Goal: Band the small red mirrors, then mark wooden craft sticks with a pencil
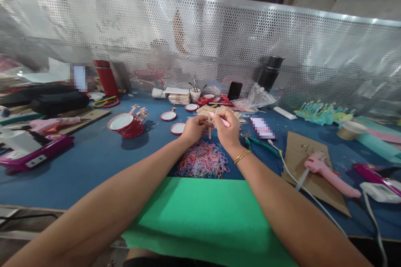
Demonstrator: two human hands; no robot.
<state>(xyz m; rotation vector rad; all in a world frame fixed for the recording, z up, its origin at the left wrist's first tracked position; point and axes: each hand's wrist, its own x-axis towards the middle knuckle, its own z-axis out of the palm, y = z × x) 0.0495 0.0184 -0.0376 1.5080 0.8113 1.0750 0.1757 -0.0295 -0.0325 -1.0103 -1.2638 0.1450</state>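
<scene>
My left hand (194, 128) pinches a thin wooden craft stick (209, 132), which stands roughly upright between my two hands. My right hand (228, 127) is closed around a slim pink pen-like tool (224, 122), with its pale end close to the top of the stick. Whether the tool touches the stick I cannot tell. Just below my hands lies a loose heap of small multicoloured rubber bands (203, 159). Behind my hands a pile of flat wooden sticks (203, 109) is partly hidden. Green cloth (203, 212) spreads over the near edge and my lap.
On the blue table (94, 179) stands a stack of red-rimmed round pieces (125, 125); single ones lie nearby. At right are pliers (265, 147), a phone (263, 128) and a pink glue gun (332, 174) on cardboard. Power strips (40, 152) flank both sides. Perforated metal (131, 29) closes the back.
</scene>
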